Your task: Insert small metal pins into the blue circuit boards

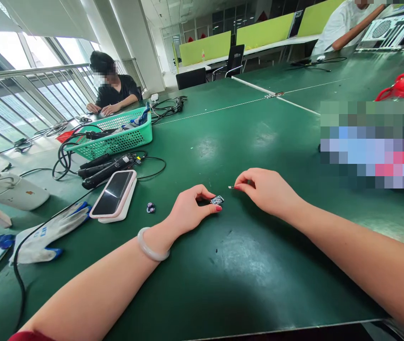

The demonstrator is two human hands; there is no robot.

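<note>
Between the thumb and fingers of my left hand (192, 208) is a small circuit board (217, 200), dark with pale markings, held just over the green table (259, 265). My right hand (264, 187) is closed in a pinch to the right of it. From its fingertips a tiny pale piece (231, 187) sticks out toward the board, a short gap apart from it; its kind is too small to make out. Left of my left hand lies a little cluster of dark round parts (151, 207).
A phone (114, 192) lies at left on a white object, near black cylindrical devices with cables (111, 169). Behind them stands a green basket (116, 142). Work gloves (50, 234) and a cable lie front left. One person (118, 90) sits far left, another (340, 26) far right.
</note>
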